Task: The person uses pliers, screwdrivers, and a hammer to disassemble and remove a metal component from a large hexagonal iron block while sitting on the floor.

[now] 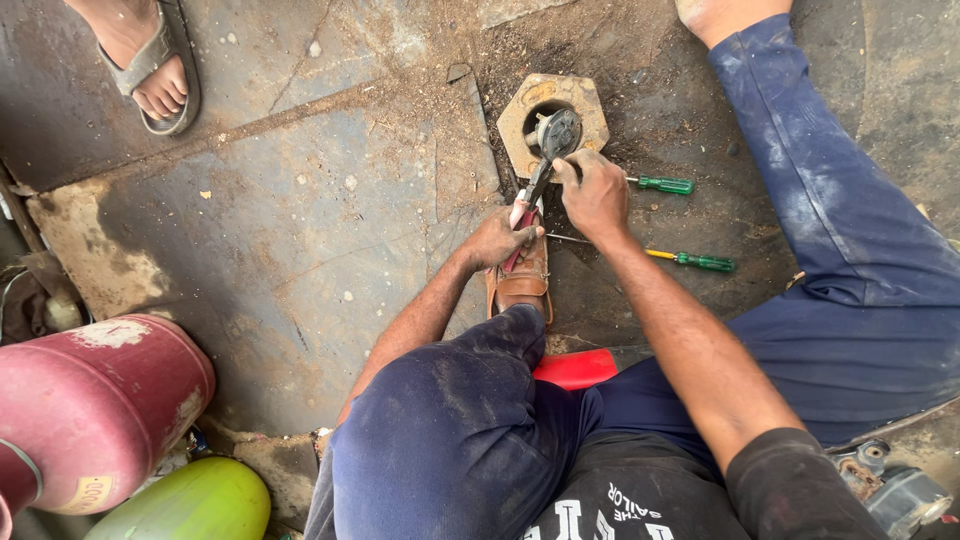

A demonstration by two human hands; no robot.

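I sit on the ground with a round metal part [557, 131] resting on a hexagonal metal block [520, 112] in front of me. My left hand [498, 238] grips the red handles of a pair of pliers [530, 200], whose jaws reach the round part. My right hand [594, 192] is closed near the part's lower edge, steadying it or pressing on something small I cannot make out. My brown shoe [522, 283] lies just below the left hand.
Two green-handled screwdrivers [664, 184] [702, 262] lie right of my hands. A red cylinder [95, 400] and a green cylinder [190, 503] lie at lower left. Another person's sandalled foot [153, 60] stands at top left. A red seat [575, 368] shows beneath me.
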